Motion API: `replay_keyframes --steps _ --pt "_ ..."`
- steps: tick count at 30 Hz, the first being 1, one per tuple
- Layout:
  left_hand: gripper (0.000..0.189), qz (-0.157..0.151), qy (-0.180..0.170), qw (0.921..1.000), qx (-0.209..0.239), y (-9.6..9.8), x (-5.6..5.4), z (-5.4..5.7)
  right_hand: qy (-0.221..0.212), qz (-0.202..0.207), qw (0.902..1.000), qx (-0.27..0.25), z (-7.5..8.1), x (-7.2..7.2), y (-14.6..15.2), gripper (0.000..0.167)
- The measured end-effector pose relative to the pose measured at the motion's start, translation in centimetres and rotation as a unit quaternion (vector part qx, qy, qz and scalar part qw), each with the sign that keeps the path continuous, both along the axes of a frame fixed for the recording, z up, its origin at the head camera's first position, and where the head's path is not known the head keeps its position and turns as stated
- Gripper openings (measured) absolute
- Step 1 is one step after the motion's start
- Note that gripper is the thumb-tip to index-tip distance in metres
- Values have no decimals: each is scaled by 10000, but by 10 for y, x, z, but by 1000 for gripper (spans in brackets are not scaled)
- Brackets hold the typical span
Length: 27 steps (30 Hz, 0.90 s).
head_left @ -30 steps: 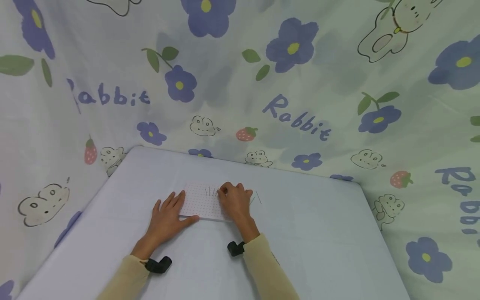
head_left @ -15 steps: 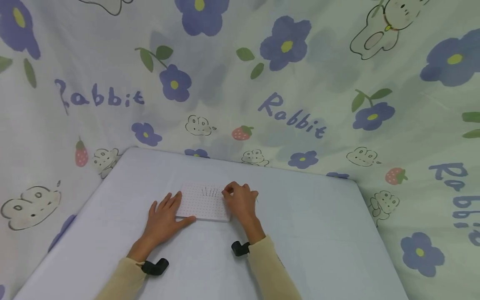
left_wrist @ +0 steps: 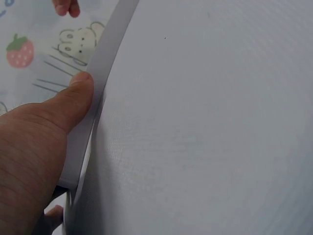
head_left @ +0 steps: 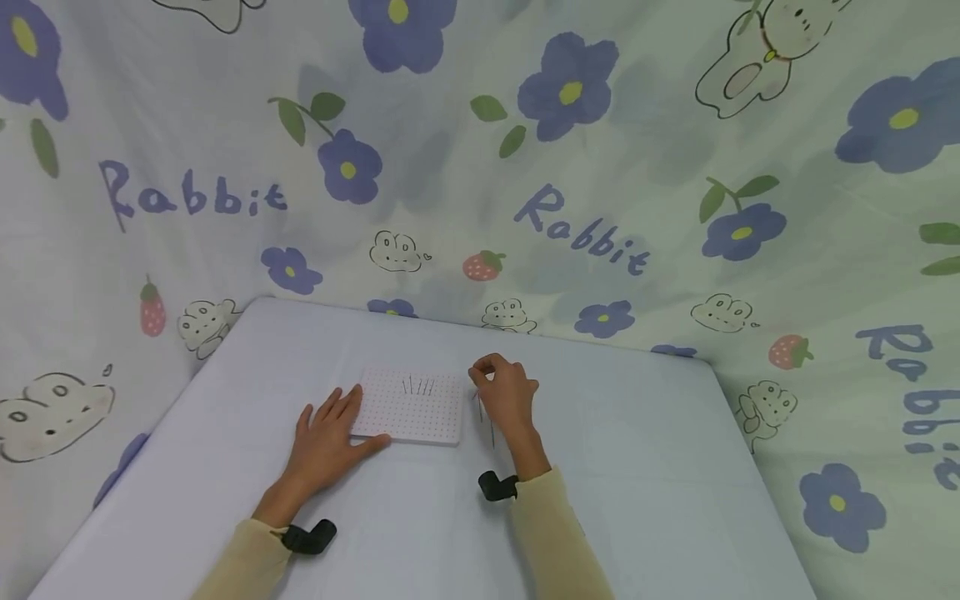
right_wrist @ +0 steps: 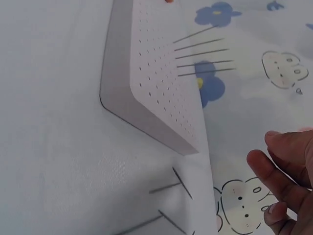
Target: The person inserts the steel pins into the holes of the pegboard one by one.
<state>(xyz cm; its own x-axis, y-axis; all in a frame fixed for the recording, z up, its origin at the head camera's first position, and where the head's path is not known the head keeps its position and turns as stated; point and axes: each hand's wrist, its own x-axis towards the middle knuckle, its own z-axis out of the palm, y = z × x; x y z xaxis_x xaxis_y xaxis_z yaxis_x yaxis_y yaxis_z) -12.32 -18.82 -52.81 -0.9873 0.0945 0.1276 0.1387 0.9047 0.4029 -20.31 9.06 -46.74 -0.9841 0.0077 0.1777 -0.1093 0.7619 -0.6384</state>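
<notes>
A white board (head_left: 408,421) dotted with rows of small holes lies on the table. Several thin dark sticks (head_left: 418,386) stand in a row in its holes toward the far side; the right wrist view shows these upright sticks (right_wrist: 203,50) close up. My left hand (head_left: 326,442) rests at the board's near left corner, its fingers straight along the left side and the thumb (left_wrist: 73,100) against the near edge. To the right of the board, my right hand (head_left: 510,400) hovers over loose dark sticks (right_wrist: 183,185), its thumb and forefinger apart with nothing between them.
The table (head_left: 637,467) has a white cover. Behind it and at both sides hangs a curtain (head_left: 435,167) printed with flowers, rabbits and strawberries. A black wrist camera (head_left: 309,537) sits on the left wrist, another black camera (head_left: 497,486) on the right.
My right hand has moved right, off the board to the loose sticks beside it. More sticks of the upright row show now. The left hand has stayed at the board's corner.
</notes>
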Motion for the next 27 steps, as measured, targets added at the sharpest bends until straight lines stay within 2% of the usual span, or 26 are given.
replay_keyframes --steps 6,15,21,27 --pt "108 -3 -18 10000 2 -2 -2 -1 -137 -272 9986 -430 -6 -8 17 12" --pt "108 -13 -26 10000 -28 -2 -4 -1 -654 -746 9937 -530 -34 -19 41 9" --pt "106 -16 0 10000 16 -1 -3 3 -922 -967 9903 -382 -46 -21 49 8" --pt "108 -17 -44 10000 -4 -2 -3 1 -1004 -1039 9892 -256 -49 -21 49 7"
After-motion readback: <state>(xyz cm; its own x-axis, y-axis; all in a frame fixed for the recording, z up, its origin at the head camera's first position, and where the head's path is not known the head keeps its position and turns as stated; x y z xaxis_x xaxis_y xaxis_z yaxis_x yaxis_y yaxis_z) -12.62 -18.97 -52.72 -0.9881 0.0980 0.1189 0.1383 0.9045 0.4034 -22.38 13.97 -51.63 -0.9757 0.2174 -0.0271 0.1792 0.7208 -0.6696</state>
